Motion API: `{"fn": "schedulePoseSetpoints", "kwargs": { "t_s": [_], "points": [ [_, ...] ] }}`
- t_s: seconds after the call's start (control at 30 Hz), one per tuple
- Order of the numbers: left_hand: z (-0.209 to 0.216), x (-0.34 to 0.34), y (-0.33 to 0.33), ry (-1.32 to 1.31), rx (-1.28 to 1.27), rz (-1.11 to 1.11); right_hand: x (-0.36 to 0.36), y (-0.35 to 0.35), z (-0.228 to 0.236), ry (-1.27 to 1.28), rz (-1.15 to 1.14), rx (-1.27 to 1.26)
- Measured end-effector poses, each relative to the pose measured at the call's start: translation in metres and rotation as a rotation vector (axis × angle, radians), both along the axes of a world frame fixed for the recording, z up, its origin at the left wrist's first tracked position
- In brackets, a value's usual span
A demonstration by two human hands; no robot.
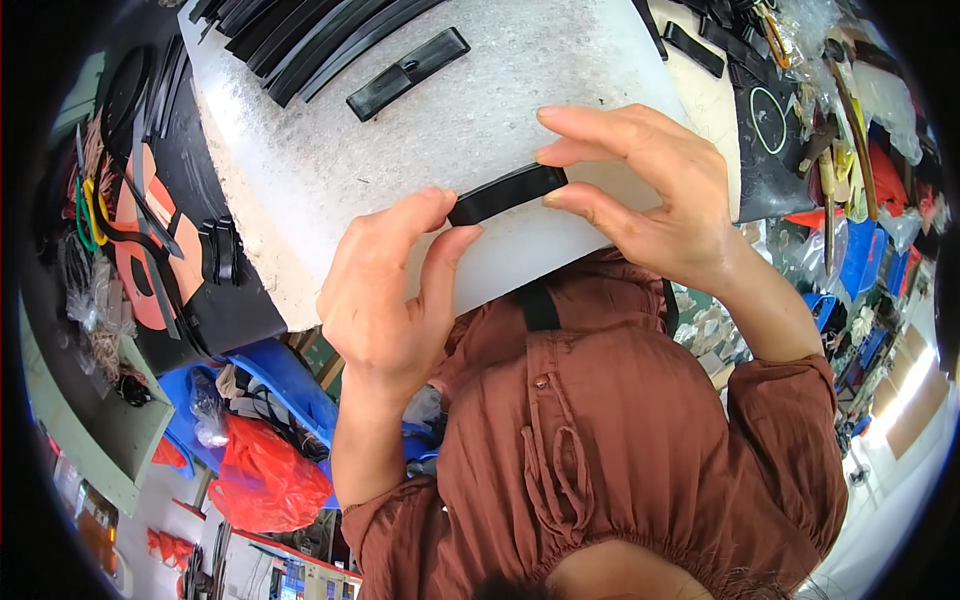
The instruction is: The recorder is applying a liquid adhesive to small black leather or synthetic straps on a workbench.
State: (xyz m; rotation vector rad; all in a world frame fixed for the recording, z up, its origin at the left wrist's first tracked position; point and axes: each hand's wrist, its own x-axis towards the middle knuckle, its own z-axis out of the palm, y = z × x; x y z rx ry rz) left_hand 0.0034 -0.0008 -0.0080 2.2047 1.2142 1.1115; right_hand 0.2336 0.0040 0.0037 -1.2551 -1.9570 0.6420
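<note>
A short, glossy black strip (508, 194), which looks folded into a flat loop, is held up between my two hands over a white board (300, 185). My left hand (380, 285) is closed in a pinch on its left end, thumb below and index finger above. At the other end, the thumb and fingertips of my right hand (650, 190) close round the strip's tip. Just beyond lies a similar black folded strip (408, 74) with a small bump at its middle. Long black strips (300, 45) are fanned out at the board's far left.
Left of the board are scissors (160, 240) and flat orange-pink pieces (135, 235) on a black surface. A red plastic bag (268, 475) and a blue bin (290, 385) stand below. More black pieces (692, 50) and a white ring (768, 120) lie at the far right.
</note>
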Motion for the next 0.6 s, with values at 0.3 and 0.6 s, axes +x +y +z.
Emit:
{"fn": "schedulePoseSetpoints", "kwargs": {
  "t_s": [0.3, 0.6],
  "points": [
    [0.0056, 0.0006, 0.0059, 0.1, 0.046, -0.073, 0.0036, 0.0024, -0.0066, -0.094, 0.11, 0.177],
    [0.0087, -0.0021, 0.0053, 0.327, 0.093, -0.182, 0.0036, -0.0022, 0.0013, -0.303, 0.152, 0.258]
  ]
}}
